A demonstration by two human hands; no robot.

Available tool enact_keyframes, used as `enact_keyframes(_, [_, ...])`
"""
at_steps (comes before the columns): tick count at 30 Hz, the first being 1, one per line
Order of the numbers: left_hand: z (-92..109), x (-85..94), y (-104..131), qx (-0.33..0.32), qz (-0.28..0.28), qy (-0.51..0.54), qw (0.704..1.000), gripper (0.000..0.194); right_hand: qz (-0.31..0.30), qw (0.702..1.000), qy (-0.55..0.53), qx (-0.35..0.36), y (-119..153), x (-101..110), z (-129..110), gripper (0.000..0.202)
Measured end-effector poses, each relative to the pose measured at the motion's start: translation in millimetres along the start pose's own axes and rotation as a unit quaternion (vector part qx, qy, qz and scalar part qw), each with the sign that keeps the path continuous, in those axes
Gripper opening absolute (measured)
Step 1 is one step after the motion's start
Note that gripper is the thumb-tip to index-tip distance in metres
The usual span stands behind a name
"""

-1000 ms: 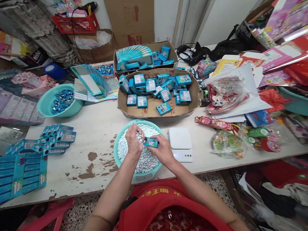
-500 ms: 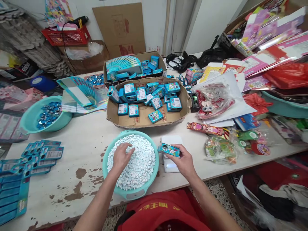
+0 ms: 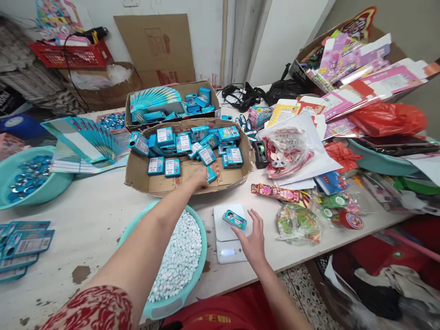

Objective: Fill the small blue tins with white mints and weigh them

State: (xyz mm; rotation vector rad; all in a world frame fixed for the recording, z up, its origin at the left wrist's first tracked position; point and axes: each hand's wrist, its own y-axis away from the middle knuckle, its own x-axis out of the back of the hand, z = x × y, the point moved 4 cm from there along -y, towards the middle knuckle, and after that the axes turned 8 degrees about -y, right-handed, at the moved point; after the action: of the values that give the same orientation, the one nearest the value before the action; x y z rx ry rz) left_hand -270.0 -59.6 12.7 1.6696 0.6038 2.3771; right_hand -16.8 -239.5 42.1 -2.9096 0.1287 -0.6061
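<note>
My left hand (image 3: pixel 198 178) reaches into the front cardboard box (image 3: pixel 154 183) and covers part of a small blue candy box (image 3: pixel 211 174); its fingers are blurred, so their grip is unclear. Several more blue candy boxes (image 3: pixel 183 143) lie behind it. Under my left forearm stands a teal basin (image 3: pixel 202 238) full of pale candies (image 3: pixel 182 252). My right hand (image 3: pixel 252 233) is open, with thumb and fingers apart, just right of another blue candy box (image 3: pixel 235 219). That box lies on a white scale (image 3: pixel 223 236) with a lit display.
A second teal basin (image 3: pixel 60 188) of shiny blue pieces stands at left, near flat blue cartons (image 3: pixel 29 243). Another cardboard box (image 3: pixel 215 98) is behind the front one. Plastic-wrapped sweets (image 3: pixel 299 222), a tape dispenser (image 3: pixel 261 153) and piled packaging (image 3: pixel 343 110) crowd the right.
My left hand has left the candies and moved forward into the cardboard box. My right hand has let go of its candy box, which now lies on the scale. The view has shifted right.
</note>
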Motion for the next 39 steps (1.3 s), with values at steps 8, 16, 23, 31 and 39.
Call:
enact_keyframes(8, [-16.1,46.6,145.4,-0.194,0.087,0.379,0.901,0.097,-0.034,0.984,-0.172,0.016,4.1,-24.2,-78.4,0.044])
enact_keyframes(16, [-35.8,-13.1,256.1,-0.020,-0.036,0.613,0.789,0.047,-0.115,0.972,-0.193,0.064,11.2,-52.8,-105.9,0.057])
enact_keyframes(23, [-40.8,-29.9,279.7,-0.009,-0.107,0.597,0.795,0.023,-0.282,0.943,-0.012,0.174,49.3,-56.2,-125.0,0.065])
enact_keyframes(31, [-119.8,-22.7,270.2,0.056,0.245,0.309,0.917,0.026,-0.258,0.925,-0.200,-0.194,72.6,-49.7,-78.7,0.040])
enact_keyframes(39, [-150.5,-72.6,229.3,0.044,0.201,0.080,0.975,0.042,-0.301,0.869,-0.260,-0.293,131.8,-39.8,-84.2,0.045])
